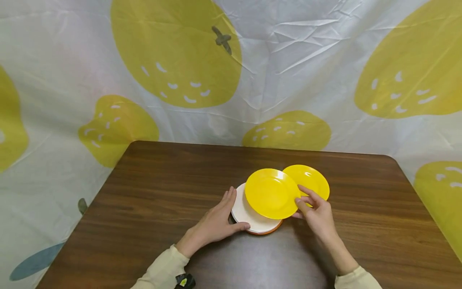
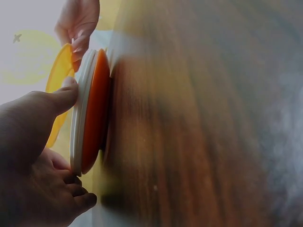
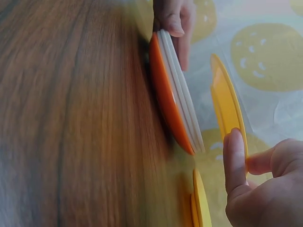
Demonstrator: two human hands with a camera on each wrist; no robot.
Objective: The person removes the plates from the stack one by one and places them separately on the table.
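Observation:
My right hand (image 1: 317,212) pinches the right rim of a yellow plate (image 1: 272,194), thumb on top and fingers beneath. In the right wrist view this plate (image 3: 229,101) is raised apart from the stack. Below it, white plates (image 1: 249,214) sit on an orange dish (image 2: 96,113), and the raised plate hides part of the top one. My left hand (image 1: 216,220) rests at the stack's left side, fingers straight along the rim and thumb at the near edge. A second yellow plate (image 1: 314,182) lies on the table behind the right hand, partly covered by the raised plate.
The brown wooden table (image 1: 173,176) has its far edge close to a hanging white cloth (image 1: 267,80) printed with yellow fruit. A small black item (image 1: 185,280) shows by the left sleeve.

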